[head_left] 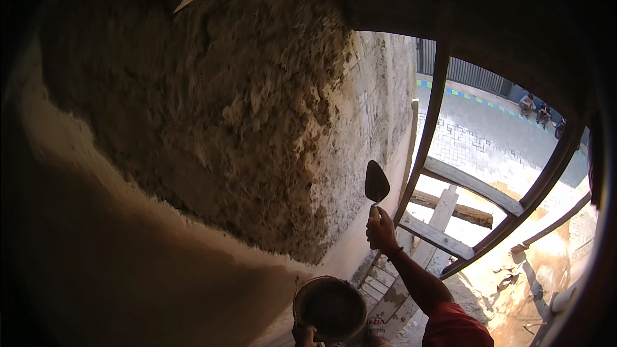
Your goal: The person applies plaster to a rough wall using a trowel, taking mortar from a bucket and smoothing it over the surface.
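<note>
My right hand (380, 230) is closed on the handle of a trowel (376, 182), its dark blade raised in front of a rough, pale, sunlit part of the plastered wall (344, 132). My left hand (305, 334) grips the rim of a round dark bucket (329, 305) at the bottom centre; what is inside the bucket is too dark to make out. The shadowed upper wall is coarse and lumpy, while the band below it looks smoother. My foot in a sandal (377, 328) shows beside the bucket.
Wooden planks (427, 257) lie below to the right, beside an upright frame (553, 160) with crossbars (472, 183). Beyond, a paved street (482, 128) runs past a grey fence (475, 74), where two people (535, 109) sit by a motorbike (559, 130). A pole (556, 225) slants at the right.
</note>
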The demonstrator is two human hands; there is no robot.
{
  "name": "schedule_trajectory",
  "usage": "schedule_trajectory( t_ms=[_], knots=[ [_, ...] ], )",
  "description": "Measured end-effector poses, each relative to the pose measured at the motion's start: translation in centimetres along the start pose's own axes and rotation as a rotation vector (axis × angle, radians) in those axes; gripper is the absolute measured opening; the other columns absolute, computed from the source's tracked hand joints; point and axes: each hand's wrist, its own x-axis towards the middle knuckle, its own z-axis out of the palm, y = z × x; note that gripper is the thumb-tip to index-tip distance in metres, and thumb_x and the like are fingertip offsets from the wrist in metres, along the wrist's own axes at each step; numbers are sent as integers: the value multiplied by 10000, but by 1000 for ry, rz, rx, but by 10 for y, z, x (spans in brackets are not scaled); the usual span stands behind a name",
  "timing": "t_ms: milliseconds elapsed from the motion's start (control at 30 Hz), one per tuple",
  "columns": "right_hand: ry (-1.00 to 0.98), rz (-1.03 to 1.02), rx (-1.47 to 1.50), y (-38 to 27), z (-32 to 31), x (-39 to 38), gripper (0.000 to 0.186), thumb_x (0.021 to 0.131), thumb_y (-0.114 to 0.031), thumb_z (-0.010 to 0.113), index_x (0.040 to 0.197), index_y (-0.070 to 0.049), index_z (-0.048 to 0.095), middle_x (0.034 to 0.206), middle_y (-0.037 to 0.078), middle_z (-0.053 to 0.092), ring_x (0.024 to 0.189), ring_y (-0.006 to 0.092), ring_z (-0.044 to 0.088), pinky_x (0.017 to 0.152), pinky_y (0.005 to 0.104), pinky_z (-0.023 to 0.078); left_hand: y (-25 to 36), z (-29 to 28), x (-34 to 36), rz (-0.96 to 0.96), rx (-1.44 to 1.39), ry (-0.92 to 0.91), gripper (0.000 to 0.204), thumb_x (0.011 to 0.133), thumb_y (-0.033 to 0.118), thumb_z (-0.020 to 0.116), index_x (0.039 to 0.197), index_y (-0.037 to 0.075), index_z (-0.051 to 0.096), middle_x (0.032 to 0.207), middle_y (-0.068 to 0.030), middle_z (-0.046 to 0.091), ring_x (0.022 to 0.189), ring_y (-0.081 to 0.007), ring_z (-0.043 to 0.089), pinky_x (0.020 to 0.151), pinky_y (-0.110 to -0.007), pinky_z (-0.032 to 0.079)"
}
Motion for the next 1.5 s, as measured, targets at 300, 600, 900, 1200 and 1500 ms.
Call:
schedule_trajectory(
  t_ms=[300, 600, 900, 1200, 1500],
  knots=[
    [-773, -139, -787, 4, -75, -183, 384, 953, -299, 575, 1280, -98, 552, 893, 75, 679, 748, 199, 656, 678, 348, 524, -11, -2, -11, 38, 105, -61, 672, 607, -83, 606, 1265, 42, 551, 1024, -95, 616, 853, -261, 576, 718, -366, 475],
    [-830, -47, -1486, -20, -41, -198, 334, 879, -193, 558, 1198, -97, 534, 865, 199, 655, 806, 364, 670, 680, 483, 543, 40, 7, -69, 529, 52, -311, 675, 640, -93, 538, 1308, 7, 517, 1008, -110, 624, 818, -190, 567, 688, -300, 462],
    [-1119, -365, -1314, 32, -47, -246, 325, 862, -158, 542, 1163, -39, 568, 919, 175, 649, 838, 332, 658, 746, 432, 549, 60, -7, -88, 562, 100, -375, 744, 630, -74, 525, 1364, 45, 500, 903, -83, 637, 701, -182, 576, 610, -316, 478],
    [-966, -389, -1390, -36, -32, -276, 182, 896, -139, 516, 1048, -89, 603, 901, 130, 614, 747, 289, 659, 547, 390, 548, 51, -45, -99, 625, 316, -250, 764, 600, -8, 588, 1357, 53, 505, 912, -126, 650, 779, -231, 618, 695, -343, 506],
    [-819, 1043, 12, 74, -47, -281, 305, 993, -349, 491, 1122, -93, 597, 793, 40, 590, 601, 141, 582, 456, 303, 462, 70, -67, -121, 719, 171, -218, 526, 660, 84, 586, 1175, -19, 579, 918, -258, 677, 887, -414, 661, 782, -472, 519]
  ],
)
